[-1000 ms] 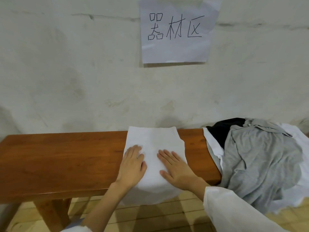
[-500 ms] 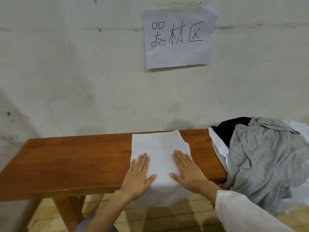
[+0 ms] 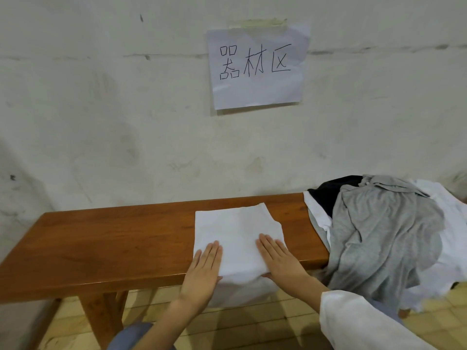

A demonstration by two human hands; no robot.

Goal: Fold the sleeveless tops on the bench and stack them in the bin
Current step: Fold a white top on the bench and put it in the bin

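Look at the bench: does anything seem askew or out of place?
The white top droops over the front edge of the bench, and the crumpled clothes pile spills off its right end.

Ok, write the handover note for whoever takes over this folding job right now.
Left hand: flat, fingers straight, pressing the left side of the white top.
Right hand: flat on its right side.
White top: folded to a rough rectangle on the wooden bench, near end hanging over the front edge.
Unfolded pile at the bench's right end: grey top uppermost, black garment and white garment beneath.
Done: first folds on the white top.
Left: finish this one, fold the pile, stack everything in the bin, which is not in view.
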